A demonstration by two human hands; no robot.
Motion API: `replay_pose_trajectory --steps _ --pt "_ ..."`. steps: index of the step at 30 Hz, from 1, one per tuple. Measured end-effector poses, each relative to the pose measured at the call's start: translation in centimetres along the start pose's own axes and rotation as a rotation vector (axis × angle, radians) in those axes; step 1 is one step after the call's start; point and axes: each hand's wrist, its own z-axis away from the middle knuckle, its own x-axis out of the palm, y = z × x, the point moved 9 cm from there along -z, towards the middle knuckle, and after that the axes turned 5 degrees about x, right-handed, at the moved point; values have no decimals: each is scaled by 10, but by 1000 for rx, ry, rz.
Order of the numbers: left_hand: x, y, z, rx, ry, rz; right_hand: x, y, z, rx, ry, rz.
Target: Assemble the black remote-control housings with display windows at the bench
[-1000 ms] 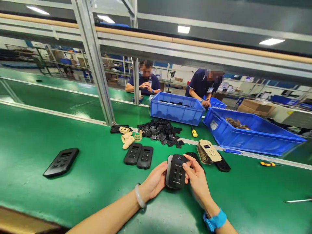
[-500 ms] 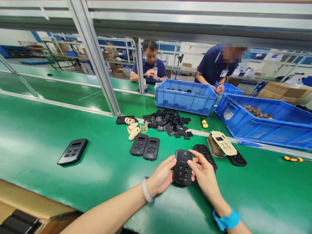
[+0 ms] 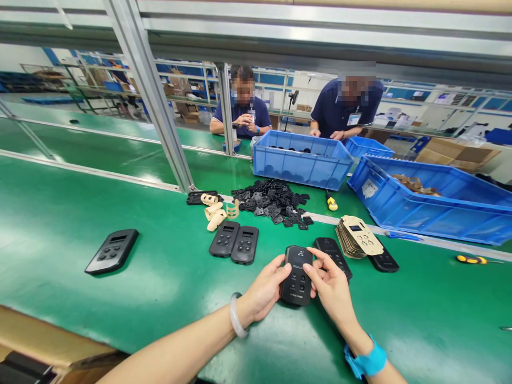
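Note:
A black handheld device with small round buttons and pale print (image 3: 296, 288) is held between my two hands just above the green bench. My left hand (image 3: 267, 288) grips its left edge, thumb along the front. On the right side, my right hand (image 3: 330, 282) has its thumb on the device's face and its fingers at the upper edge and behind. Partly behind my right hand lies another black device (image 3: 331, 250). To the right is a stack of cream cut-out sheets (image 3: 358, 237), resting partly over one more black device (image 3: 384, 261).
Two black devices (image 3: 234, 242) lie side by side ahead, and another device (image 3: 112, 250) sits far left. Behind are curled cream sheets (image 3: 216, 213), a heap of black plates (image 3: 274, 200), blue bins (image 3: 302, 160) and screwdrivers (image 3: 472, 260). A metal post (image 3: 152, 96) rises left. Two people stand or sit opposite.
My hands keep the same hold on the device, with the thumbs shifted slightly. The whole view has slid a little. The person opposite on the right has moved left and straightened somewhat.

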Motion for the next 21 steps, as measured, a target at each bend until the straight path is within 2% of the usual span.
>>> replay_pose_trajectory --steps 5,11,15,21 --pt "0 4 0 91 -27 -104 -3 3 -3 -28 6 52" --pt "4 8 -2 103 -81 -166 3 7 -4 -24 -86 223" --pt "5 8 -3 96 -110 -235 2 5 -4 -29 -70 223" --pt "9 9 -5 159 -173 -274 3 -1 -1 -56 -39 233"
